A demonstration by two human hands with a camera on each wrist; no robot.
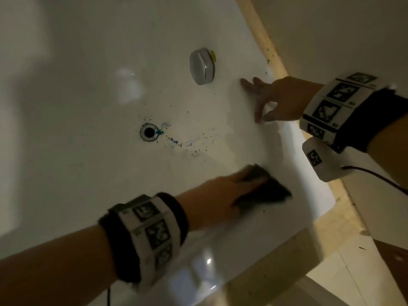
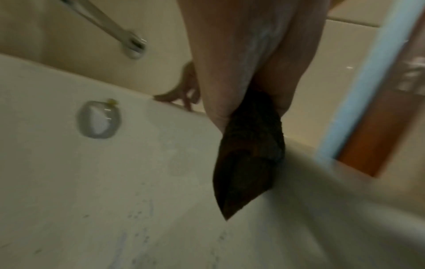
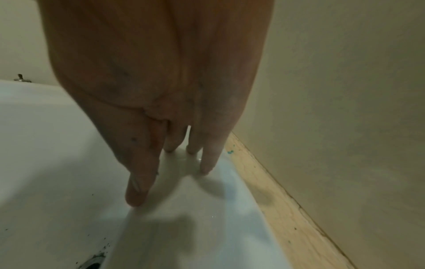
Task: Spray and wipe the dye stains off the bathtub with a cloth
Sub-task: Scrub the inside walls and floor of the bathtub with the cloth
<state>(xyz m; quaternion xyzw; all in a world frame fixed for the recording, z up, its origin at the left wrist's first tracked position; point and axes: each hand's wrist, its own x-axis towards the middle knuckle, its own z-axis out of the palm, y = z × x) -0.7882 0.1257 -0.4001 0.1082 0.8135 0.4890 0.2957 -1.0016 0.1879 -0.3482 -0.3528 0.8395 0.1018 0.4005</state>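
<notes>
- Step in hand: wiping. The left hand [image 1: 212, 195] presses a dark cloth [image 1: 265, 191] against the near inner wall of the bathtub [image 1: 77, 162], just below its rim; the left wrist view shows the cloth pinched between thumb and fingers.
- The right hand [image 1: 278, 100] holds nothing; its fingers [image 3: 135, 196] are spread and straight, their tips braced on the tub surface near the far rim.
- Dye stains [image 1: 176, 141]: blue-green specks trail from the drain [image 1: 148, 132] toward the cloth; a few lie on the wooden ledge [image 1: 270, 56] by the wall. These appear largely unwiped.
- Next move, as judged: sweep the cloth inward across the floor toward the drain, with firm contact.
- No spray bottle is in view.
- Edges and room: the tub floor between cloth and drain is open; the chrome overflow cap [image 1: 202, 66] stands well apart; the rim and the braced right hand bound the stroke on one side.
</notes>
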